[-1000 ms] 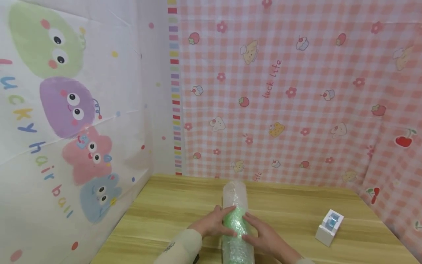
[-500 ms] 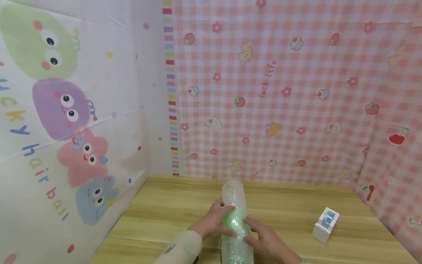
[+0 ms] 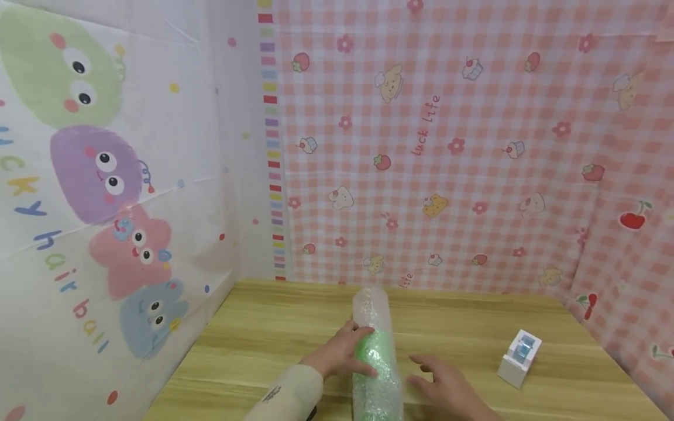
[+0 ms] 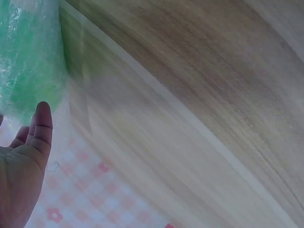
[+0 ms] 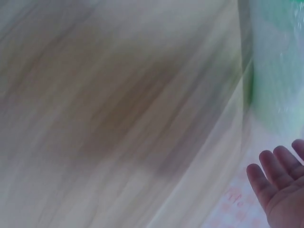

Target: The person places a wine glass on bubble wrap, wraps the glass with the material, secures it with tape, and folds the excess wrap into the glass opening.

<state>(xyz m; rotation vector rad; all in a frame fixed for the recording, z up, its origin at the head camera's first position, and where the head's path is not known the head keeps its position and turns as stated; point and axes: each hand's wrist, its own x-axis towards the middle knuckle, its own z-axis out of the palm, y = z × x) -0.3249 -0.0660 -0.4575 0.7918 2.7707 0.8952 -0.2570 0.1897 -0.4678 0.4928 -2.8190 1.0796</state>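
A long roll of transparent bubble wrap around something green (image 3: 376, 351) lies on the table, pointing away from the person. On its left side, the left hand (image 3: 339, 354) touches the wrap with thumb and index fingertips spread apart. The left wrist view shows that hand (image 4: 23, 164) with fairly straight fingers against the wrapped roll (image 4: 31, 57). Just right of the roll, the right hand (image 3: 447, 386) is off it, holding nothing, fingers slightly bent. In the right wrist view the right hand's (image 5: 280, 183) fingers are extended below the roll (image 5: 280, 71).
A small white box-like object with a blue part (image 3: 520, 358) stands on the wood-patterned table (image 3: 274, 327) at the right. Behind the table hangs a pink checked cloth (image 3: 421, 175); a white cloth with cartoon figures (image 3: 195, 146) hangs at the left.
My right hand has let go of the wrapped roll and moved a little to the right. The left hand stays on it. The head view has shifted slightly.
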